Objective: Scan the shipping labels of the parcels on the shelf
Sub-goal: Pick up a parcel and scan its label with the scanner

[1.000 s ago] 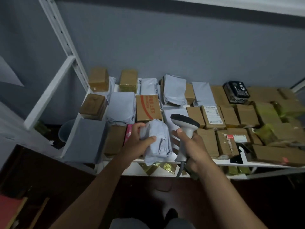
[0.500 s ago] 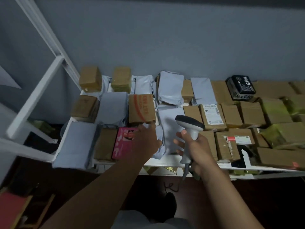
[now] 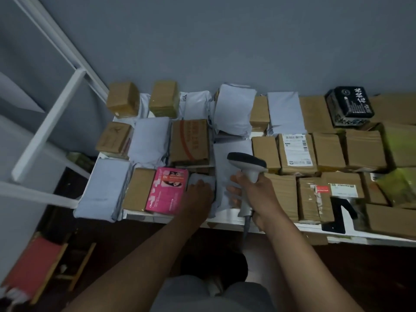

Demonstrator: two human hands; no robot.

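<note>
Head view | right hand (image 3: 258, 197) fingers grasping scanner (image 3: 247, 167) | left hand (image 3: 198, 194) fingers released, resting on grey mailer (image 3: 203, 177)

There is a single view, from a wide-angle camera worn on the person's head, looking forward and steeply down along both forearms. It sits close above the front edge of the white shelf (image 3: 225, 218), so the left hand (image 3: 198, 194) and the right hand (image 3: 258, 194) fall near the middle of the frame, with the parcels spreading beyond and to either side of them up to the grey wall (image 3: 225, 41) at the top. Below the hands the view takes in the person's own lap and the dark floor. The wide lens bends the shelf frame (image 3: 49, 122), far left of the left hand, into slanting lines.
</note>
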